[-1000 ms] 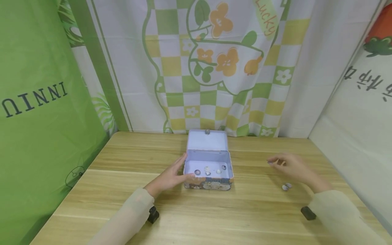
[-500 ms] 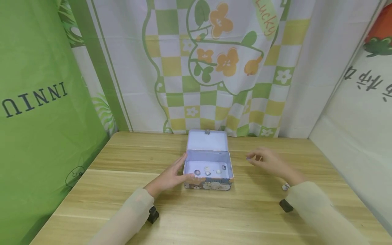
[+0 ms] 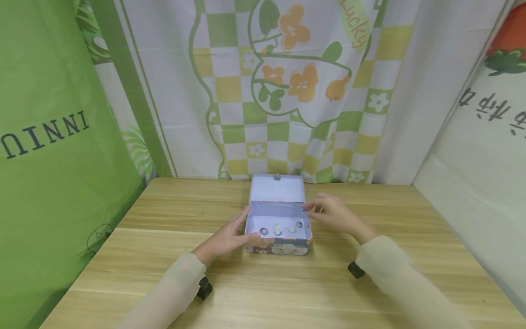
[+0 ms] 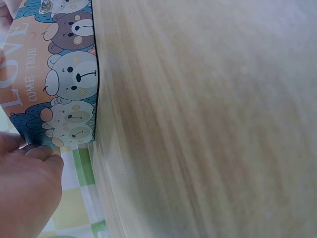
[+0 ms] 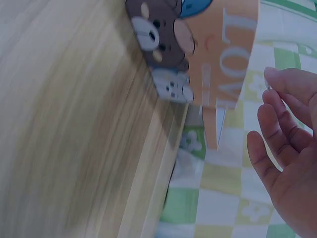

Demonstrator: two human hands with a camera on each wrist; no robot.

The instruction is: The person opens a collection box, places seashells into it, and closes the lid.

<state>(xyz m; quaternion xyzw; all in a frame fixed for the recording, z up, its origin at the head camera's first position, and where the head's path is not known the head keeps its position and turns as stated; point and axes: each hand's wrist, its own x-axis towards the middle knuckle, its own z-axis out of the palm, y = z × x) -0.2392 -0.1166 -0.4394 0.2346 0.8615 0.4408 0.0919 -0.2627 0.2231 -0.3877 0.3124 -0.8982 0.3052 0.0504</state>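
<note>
Two sleeves [image 3: 404, 283] come in nearest us, each with a black wrist camera [image 3: 356, 269] under it, over the wood-grain counter [image 3: 263, 292].

We see the left hand [image 3: 223, 237] gripping the tin [image 3: 279, 247] at its near left corner: thumb on the front, fingers along the left side, the span between them wide. Probably held there so the tin does not slide, with its top left unblocked.

We place the right hand [image 3: 330, 214] at the tin's far right corner, fingertips overlapping the rim in the head view; inside or just above, we cannot tell. Thumb and index are pinched narrow on a held bit [image 5: 268, 86], mostly hidden and too small to identify. The other fingers are loosely bent, touching nothing. A tip pinch likely suits so small a thing.

Inside the tin we count five round pieces [image 3: 264, 231], spread apart on the floor, two nearly touching. The lid [image 3: 277, 188] is tipped back behind, clasp [image 3: 277, 177] at its top, leaving the mouth uncovered, presumably for access.

Farthest, we have a checked curtain [image 3: 283, 132], with a green cloth [image 3: 53, 205] to the left.
</note>
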